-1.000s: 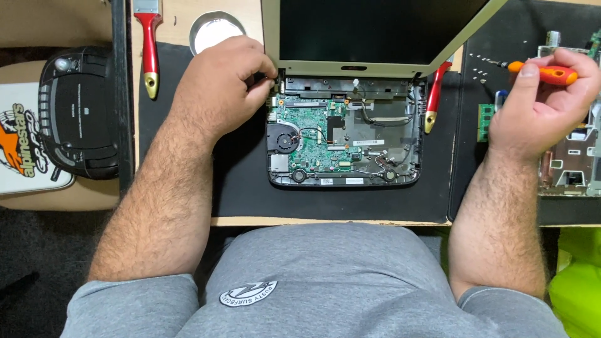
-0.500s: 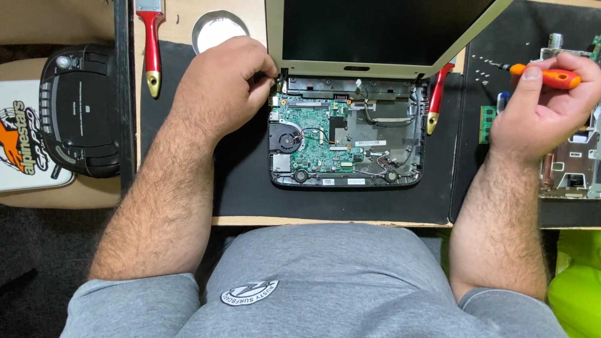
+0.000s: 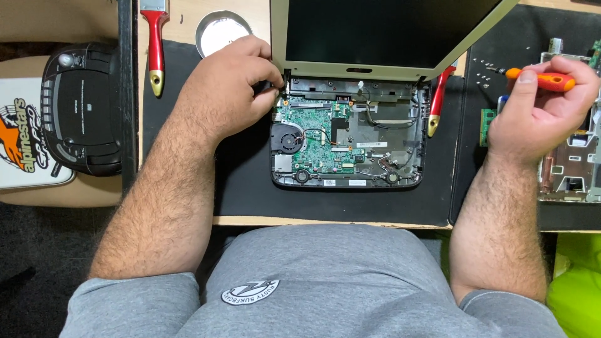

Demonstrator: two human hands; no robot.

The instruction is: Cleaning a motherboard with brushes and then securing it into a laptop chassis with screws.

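Head view, looking straight down at a small opened laptop with a beige lid and its green circuit board exposed (image 3: 341, 147), sitting on a black work mat (image 3: 244, 188) at the middle of the bench. Left hand (image 3: 228, 87) parked at the top left corner of the chassis by the hinge, fingers curled and pinched on something tiny there, can't tell what (a screw or a connector, too small to make out). Right hand (image 3: 532, 112) held well off to the right over the other mat, wrapped around an orange-handled screwdriver (image 3: 541, 80) with the thumb lying along the handle, tip pointing left toward a scatter of small dark screws (image 3: 482, 70).

Risks as judged from here: loose screws out on the mat near that forearm, easy to sweep off the bench with one careless move. Thin black wires draped across the board, easy to snag with the left fingers working that close. Lid propped open with little holding it, could flop if the hinge corner gets tugged.

Also around: round silver tin (image 3: 220, 31) just above the left hand, red-handled brush (image 3: 154, 44) to its left, another red-handled tool (image 3: 436, 103) lying against the laptop's right edge, black portable stereo (image 3: 78, 106) far left, stripped metal chassis part (image 3: 573, 166) at the right edge, cut off by the frame. Left fingertips hidden behind the knuckles
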